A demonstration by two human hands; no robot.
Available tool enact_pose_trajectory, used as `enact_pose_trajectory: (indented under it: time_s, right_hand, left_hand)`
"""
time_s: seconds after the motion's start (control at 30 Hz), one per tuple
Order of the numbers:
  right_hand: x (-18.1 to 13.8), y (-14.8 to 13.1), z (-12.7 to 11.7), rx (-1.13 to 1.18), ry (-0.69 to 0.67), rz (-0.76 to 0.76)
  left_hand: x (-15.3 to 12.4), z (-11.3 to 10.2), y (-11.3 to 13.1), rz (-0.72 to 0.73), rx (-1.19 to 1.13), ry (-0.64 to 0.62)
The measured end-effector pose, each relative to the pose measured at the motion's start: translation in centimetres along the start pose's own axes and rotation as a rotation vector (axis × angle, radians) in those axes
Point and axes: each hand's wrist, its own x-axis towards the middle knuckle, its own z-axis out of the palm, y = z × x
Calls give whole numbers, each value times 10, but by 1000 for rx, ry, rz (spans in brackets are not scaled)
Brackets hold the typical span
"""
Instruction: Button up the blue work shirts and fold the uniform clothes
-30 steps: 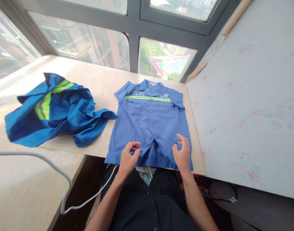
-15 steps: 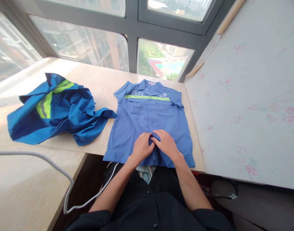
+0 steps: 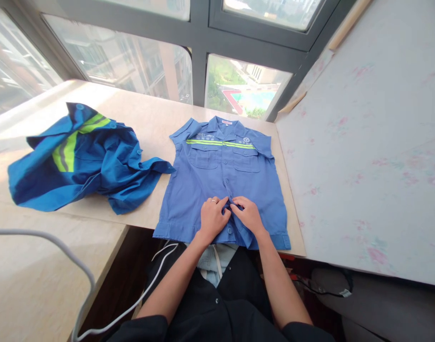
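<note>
Head view: my left hand [image 3: 214, 216] and right hand [image 3: 248, 216] now meet at the front opening, thumbs and fingers pinching cloth; a second ago they were apart over the lower front. Can't tell if a button's between the fingertips. Likely means work has narrowed to one spot on the placket. Medium-blue short-sleeved cotton-look shirt with yellow-green chest stripe [image 3: 188, 199] lies face-up on the cream stone-look tabletop [image 3: 131, 97], hem nearest me. Crumpled darker-blue cloth garment [image 3: 120, 166] sits to its left, unchanged.
</note>
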Motion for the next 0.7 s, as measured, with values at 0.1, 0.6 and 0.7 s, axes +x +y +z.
enact_pose_trajectory:
  time_s: [0.1,0.6,0.7]
  right_hand:
    - [0,-1,3,-6,23,14]
    - [-2,0,7,19,61,15]
    - [-4,1,7,28,65,-3]
  left_hand:
    - [-1,2,-3,15,-32,16]
    - [-4,5,-5,35,-78,50]
    - [-5,4,-4,37,-64,48]
